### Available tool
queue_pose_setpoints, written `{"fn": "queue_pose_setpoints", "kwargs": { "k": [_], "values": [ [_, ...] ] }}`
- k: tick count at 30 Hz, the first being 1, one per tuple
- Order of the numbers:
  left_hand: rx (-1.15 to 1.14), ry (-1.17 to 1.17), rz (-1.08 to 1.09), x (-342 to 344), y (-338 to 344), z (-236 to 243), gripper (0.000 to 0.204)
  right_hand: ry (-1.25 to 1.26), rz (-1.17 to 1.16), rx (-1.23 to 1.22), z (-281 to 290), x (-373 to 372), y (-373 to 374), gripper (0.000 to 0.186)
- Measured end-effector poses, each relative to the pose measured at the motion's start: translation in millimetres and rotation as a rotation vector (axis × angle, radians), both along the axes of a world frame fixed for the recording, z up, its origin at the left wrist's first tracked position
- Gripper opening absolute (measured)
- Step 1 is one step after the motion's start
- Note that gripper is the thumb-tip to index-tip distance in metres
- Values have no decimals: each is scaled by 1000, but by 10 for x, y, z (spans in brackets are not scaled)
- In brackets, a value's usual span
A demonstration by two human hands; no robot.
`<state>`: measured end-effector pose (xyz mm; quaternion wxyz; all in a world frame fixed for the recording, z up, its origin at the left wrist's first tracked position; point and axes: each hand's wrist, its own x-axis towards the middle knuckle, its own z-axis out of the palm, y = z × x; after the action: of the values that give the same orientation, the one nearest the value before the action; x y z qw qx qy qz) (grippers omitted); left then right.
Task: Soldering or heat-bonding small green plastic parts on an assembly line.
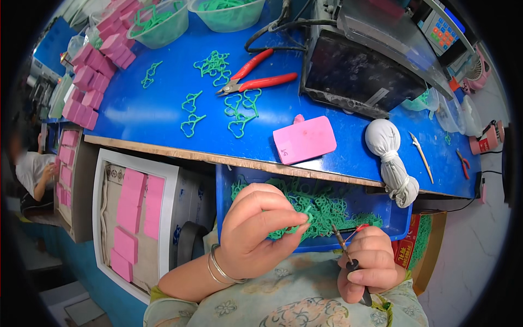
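Over a blue tray (pixel 400 218) heaped with thin green looped pieces (pixel 327 204), my left hand (pixel 256 226) pinches a small green piece (pixel 308 209) between thumb and fingertips. Its exact shape is mostly hidden by the fingers. To the right, my right hand (pixel 370 264) is wrapped around a soldering iron (pixel 342 241), with a slim metal shaft and a dark collar. The iron's tip points up and toward the left hand, apart from the green piece. A bit of red (pixel 362 227) shows by the right knuckles.
On the blue table (pixel 163 120) lie red-handled cutters (pixel 256 76), several green looped pieces (pixel 239 111), a pink block (pixel 305 139) and a tied white cloth bundle (pixel 389 158). A dark machine (pixel 365 71) stands behind. At left are pink blocks (pixel 131 201) and another person (pixel 38 169).
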<state>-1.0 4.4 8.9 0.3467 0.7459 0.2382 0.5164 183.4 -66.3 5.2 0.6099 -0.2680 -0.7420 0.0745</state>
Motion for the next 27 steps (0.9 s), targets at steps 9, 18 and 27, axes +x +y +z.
{"fn": "queue_pose_setpoints", "kwargs": {
  "k": [9,18,27],
  "values": [
    [-33,41,26,-14,-31,10,28,-52,24,-23,6,13,-13,24],
    [-50,53,22,-19,-35,15,26,-46,2,-56,22,-7,-27,24],
    [-35,43,23,-10,-25,16,27,-48,5,-74,39,-8,-23,22]
  ]
}}
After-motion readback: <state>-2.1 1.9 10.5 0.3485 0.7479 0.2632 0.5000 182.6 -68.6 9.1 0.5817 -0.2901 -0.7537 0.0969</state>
